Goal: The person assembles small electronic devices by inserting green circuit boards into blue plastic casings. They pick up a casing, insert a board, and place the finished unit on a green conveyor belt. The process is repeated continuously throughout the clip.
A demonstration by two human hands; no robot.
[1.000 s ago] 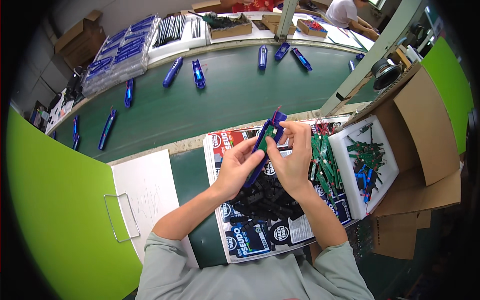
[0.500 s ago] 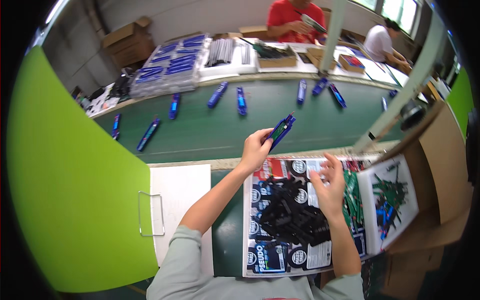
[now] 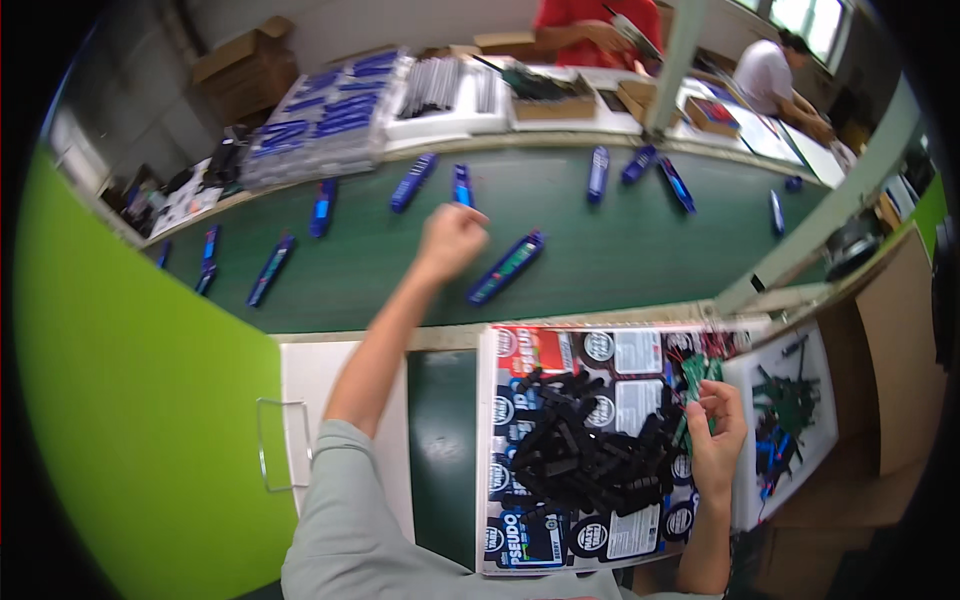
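Observation:
My left hand (image 3: pixel 453 243) is over the green belt, its fingers curled together and slightly blurred. Its fingertips overlap the near end of a blue plastic casing (image 3: pixel 462 184); I cannot tell whether they touch it. To the right of that hand, another blue casing (image 3: pixel 506 267) with a green strip inside lies slanted on the belt. My right hand (image 3: pixel 718 435) is at the right side of the printed board, thumb and fingers closed on a green circuit board (image 3: pixel 694 374) at the pile's edge. Black plastic parts (image 3: pixel 590 450) lie heaped to its left.
Several more blue casings (image 3: pixel 322 208) lie along the green belt (image 3: pixel 380 270). A white tray (image 3: pixel 742 480) with green and blue parts is at the right, beside cardboard (image 3: pixel 890 350). A lime-green panel (image 3: pixel 150 400) stands left. Across the belt, a person in red (image 3: pixel 600 30) works.
My left hand has let go of the blue casing, now on the belt, and moved left. My right hand has lowered to the green circuit boards and closed. The view has shifted slightly.

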